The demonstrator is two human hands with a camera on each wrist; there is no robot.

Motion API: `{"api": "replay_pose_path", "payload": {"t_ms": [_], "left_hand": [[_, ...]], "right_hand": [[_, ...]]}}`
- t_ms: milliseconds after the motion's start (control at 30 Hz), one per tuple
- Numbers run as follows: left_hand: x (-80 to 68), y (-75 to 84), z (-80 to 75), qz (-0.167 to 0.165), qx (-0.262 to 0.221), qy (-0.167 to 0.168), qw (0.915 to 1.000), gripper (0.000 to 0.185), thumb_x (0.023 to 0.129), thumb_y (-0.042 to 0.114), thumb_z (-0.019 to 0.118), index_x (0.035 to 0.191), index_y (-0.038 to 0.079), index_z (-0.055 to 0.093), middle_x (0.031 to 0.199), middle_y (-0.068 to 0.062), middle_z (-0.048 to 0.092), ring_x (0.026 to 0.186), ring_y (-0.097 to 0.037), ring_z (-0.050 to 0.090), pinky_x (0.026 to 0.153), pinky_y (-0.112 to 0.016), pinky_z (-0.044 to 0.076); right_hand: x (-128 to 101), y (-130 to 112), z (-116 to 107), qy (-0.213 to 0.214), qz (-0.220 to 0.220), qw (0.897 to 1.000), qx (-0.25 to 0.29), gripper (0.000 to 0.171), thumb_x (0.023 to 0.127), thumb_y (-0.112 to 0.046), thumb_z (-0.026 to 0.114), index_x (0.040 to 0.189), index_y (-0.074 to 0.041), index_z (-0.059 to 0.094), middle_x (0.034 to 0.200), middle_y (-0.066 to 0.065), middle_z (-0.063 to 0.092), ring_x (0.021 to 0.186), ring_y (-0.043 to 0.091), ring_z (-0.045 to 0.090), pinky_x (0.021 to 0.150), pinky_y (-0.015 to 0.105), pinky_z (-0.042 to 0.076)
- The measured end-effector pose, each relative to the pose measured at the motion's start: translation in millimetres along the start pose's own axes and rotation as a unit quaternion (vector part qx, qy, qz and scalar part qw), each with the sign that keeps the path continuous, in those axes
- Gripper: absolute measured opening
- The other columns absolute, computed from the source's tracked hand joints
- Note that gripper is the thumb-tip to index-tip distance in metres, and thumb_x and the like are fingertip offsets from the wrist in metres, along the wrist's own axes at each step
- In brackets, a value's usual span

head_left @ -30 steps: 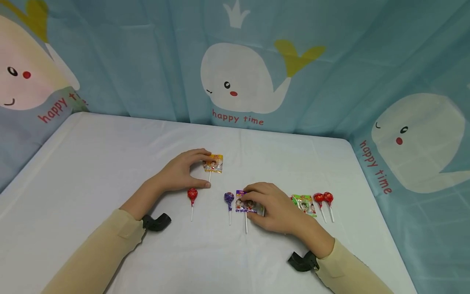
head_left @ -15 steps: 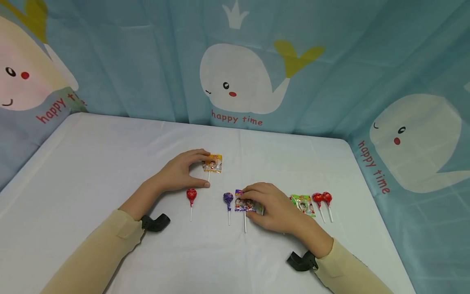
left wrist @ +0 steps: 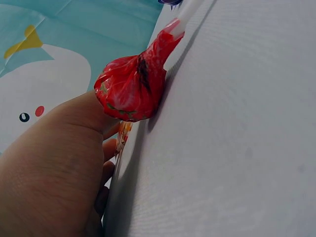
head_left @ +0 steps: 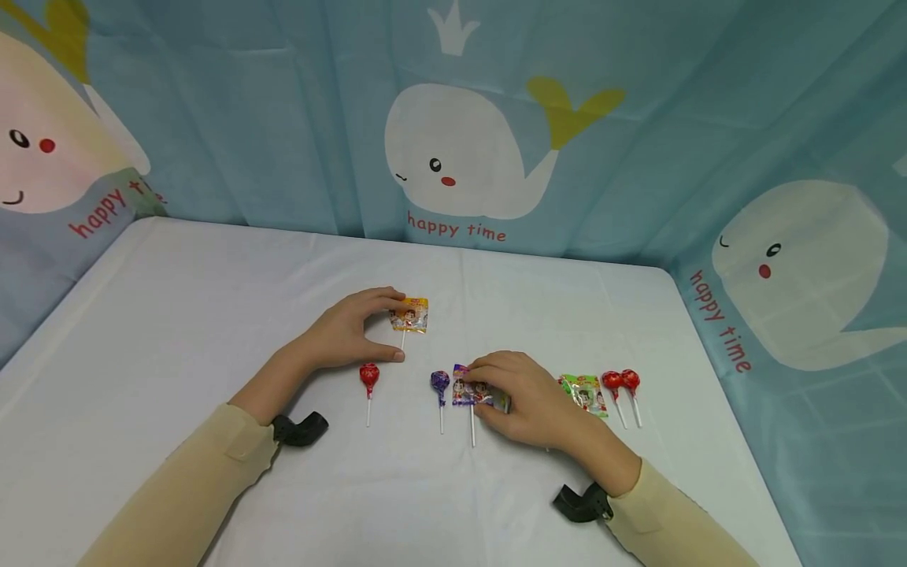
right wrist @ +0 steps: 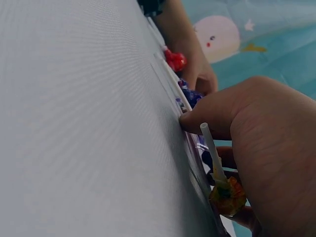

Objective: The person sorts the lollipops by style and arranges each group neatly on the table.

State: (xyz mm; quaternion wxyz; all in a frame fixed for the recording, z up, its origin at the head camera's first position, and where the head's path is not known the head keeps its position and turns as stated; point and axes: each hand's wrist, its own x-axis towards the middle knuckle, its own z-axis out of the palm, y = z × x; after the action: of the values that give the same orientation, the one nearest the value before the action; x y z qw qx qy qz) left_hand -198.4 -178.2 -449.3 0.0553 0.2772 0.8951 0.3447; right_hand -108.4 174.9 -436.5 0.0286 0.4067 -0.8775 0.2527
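Two flat-wrapped lollipops in hand on the white table (head_left: 177,315).
Left hand (head_left: 347,329) pinches the orange-wrapped lollipop (head_left: 411,316); right hand (head_left: 527,400) pinches the purple-wrapped lollipop (head_left: 469,392) mid-row. Light, crinkly, probably slippery wrappers; the stiff sticks look the surer hold.

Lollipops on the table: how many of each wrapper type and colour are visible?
Round red lollipops: 3
Round purple lollipop: 1
Flat orange packet lollipop: 1
Flat purple packet lollipop: 1
Flat green packet lollipop: 1
Total: 7
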Motion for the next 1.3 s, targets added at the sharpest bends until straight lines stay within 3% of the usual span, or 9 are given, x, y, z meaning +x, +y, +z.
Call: {"api": "replay_pose_path", "payload": {"t_ms": [567, 1000, 1300], "left_hand": [[-0.3, 0.2, 0.8, 0.006, 0.004, 0.000, 1.0000, 0.081, 0.081, 0.052, 0.096, 0.151, 0.024, 0.067, 0.164, -0.002, 0.052, 0.159, -0.031, 0.037, 0.129, -0.060, 0.030], [0.6, 0.6, -0.7, 0.005, 0.002, 0.000, 1.0000, 0.082, 0.081, 0.052, 0.096, 0.151, 0.023, 0.067, 0.165, -0.002, 0.052, 0.159, -0.031, 0.038, 0.129, -0.060, 0.030], [1.4, 1.0, -0.2, 0.002, -0.001, -0.003, 1.0000, 0.081, 0.081, 0.052, 0.096, 0.151, 0.024, 0.067, 0.165, -0.002, 0.052, 0.159, -0.031, 0.037, 0.129, -0.061, 0.030]], "right_hand": [[0.8, -2.2, -2.2, 0.006, 0.000, 1.000, 0.012, 0.038, 0.098, -0.024, 0.080, 0.135, -0.015, 0.075, 0.137, -0.005, 0.071, 0.135, 0.016, 0.061, 0.119, 0.042, 0.047], [4.1, -5.6, -8.9, 0.030, -0.002, 0.999, 0.027, 0.040, 0.099, -0.024, 0.079, 0.138, -0.016, 0.074, 0.141, -0.006, 0.069, 0.138, 0.015, 0.059, 0.119, 0.040, 0.048], [9.0, -7.6, -12.6, 0.056, -0.026, 0.997, 0.035, 0.040, 0.098, -0.021, 0.080, 0.137, -0.015, 0.073, 0.139, -0.003, 0.070, 0.135, 0.019, 0.062, 0.116, 0.043, 0.050]]}}
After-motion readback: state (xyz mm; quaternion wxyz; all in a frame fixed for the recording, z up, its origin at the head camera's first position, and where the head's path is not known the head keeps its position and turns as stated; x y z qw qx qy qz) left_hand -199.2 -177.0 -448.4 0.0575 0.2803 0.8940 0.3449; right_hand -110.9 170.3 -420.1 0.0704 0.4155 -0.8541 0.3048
